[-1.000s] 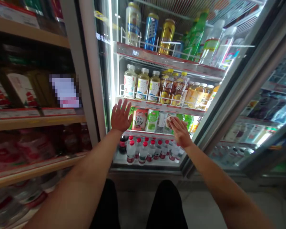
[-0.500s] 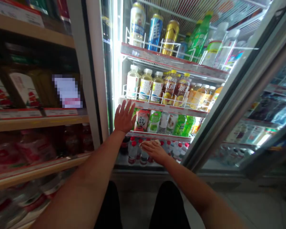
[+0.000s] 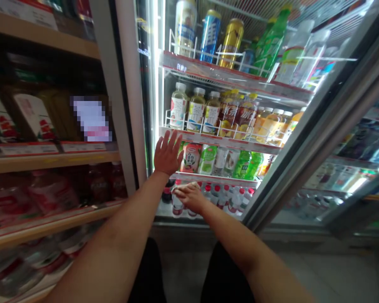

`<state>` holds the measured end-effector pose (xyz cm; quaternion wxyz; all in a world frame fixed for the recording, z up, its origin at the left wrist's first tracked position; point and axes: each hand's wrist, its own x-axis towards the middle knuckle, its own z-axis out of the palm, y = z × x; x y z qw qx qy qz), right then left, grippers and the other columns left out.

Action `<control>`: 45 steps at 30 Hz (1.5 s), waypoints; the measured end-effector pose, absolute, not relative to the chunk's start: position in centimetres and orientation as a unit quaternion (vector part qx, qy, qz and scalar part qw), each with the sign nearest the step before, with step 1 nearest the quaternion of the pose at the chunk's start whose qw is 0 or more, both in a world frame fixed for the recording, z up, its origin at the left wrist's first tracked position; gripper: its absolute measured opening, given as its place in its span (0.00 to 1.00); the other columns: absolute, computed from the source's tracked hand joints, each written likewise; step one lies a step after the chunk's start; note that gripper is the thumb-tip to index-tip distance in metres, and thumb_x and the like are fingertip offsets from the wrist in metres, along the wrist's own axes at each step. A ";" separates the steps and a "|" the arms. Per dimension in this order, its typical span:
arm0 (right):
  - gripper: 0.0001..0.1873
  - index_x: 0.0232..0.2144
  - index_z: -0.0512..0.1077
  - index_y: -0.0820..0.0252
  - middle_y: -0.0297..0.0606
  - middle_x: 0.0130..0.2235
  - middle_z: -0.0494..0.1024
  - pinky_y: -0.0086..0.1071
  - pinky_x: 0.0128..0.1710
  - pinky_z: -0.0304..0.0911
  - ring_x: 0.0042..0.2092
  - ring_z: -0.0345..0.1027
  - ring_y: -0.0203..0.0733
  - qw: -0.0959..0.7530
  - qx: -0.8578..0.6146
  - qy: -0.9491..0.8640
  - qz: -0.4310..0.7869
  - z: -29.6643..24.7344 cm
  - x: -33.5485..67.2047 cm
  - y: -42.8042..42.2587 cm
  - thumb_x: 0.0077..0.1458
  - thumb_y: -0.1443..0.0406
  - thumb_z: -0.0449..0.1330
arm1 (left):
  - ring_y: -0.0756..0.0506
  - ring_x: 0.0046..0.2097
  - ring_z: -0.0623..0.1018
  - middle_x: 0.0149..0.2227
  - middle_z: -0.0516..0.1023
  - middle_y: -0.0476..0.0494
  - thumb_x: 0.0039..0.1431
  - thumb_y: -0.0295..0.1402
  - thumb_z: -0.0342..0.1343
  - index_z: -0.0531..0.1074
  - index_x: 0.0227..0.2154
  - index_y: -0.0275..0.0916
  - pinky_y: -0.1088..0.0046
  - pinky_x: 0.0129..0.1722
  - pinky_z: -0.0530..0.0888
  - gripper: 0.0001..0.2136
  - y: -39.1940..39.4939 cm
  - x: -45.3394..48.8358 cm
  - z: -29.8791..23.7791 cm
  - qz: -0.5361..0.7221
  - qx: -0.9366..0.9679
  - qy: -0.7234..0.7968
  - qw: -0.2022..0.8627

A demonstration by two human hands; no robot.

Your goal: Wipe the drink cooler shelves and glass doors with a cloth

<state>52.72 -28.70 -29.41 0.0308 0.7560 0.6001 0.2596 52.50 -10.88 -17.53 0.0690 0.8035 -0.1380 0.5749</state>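
Observation:
My left hand (image 3: 168, 153) is raised flat, fingers spread, in front of the left side of the lit drinks cooler, apparently against its glass door. Lower and to the right, my right hand (image 3: 189, 198) presses a whitish cloth (image 3: 194, 185) under its fingers, level with the lowest shelf edge. Behind it stand clear bottles with red caps (image 3: 222, 198), partly hidden by the hand. A red-labelled drink bottle (image 3: 191, 158) shows just right of my left hand.
The cooler's metal door frame (image 3: 306, 141) slants along the right. Tea bottles (image 3: 196, 109) and tall cans (image 3: 210, 35) fill the upper shelves. On the left are wooden shelves (image 3: 50, 160) with bottles and a blurred-out bright patch. Another cooler section stands at far right.
My right hand has slid left with the cloth, closer to below my left hand. My left hand keeps about the same place on the cooler, while the view has shifted slightly.

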 end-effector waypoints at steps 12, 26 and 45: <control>0.16 0.54 0.74 0.60 0.41 0.57 0.77 0.40 0.55 0.63 0.57 0.68 0.44 0.042 0.772 0.598 0.211 -31.1 51.7 -28.5 0.65 0.67 0.58 | 0.41 0.73 0.45 0.70 0.57 0.40 0.71 0.41 0.43 0.58 0.68 0.39 0.55 0.72 0.45 0.26 -10.8 52.5 -17.6 0.576 0.802 -0.137 0.075; 0.24 0.62 0.67 0.57 0.42 0.62 0.73 0.44 0.60 0.59 0.63 0.62 0.47 -0.021 0.794 0.527 0.303 -29.7 52.5 -33.0 0.65 0.68 0.57 | 0.41 0.73 0.45 0.70 0.58 0.39 0.71 0.43 0.41 0.59 0.68 0.40 0.54 0.71 0.45 0.26 -10.8 52.8 -17.6 0.575 0.803 -0.130 0.087; 0.23 0.63 0.67 0.57 0.40 0.60 0.75 0.40 0.59 0.59 0.62 0.64 0.44 -0.039 0.778 0.521 0.349 -30.0 52.8 -36.2 0.66 0.68 0.55 | 0.39 0.73 0.45 0.70 0.58 0.38 0.69 0.41 0.45 0.58 0.68 0.39 0.54 0.71 0.43 0.27 -10.7 53.1 -17.7 0.589 0.792 -0.137 0.083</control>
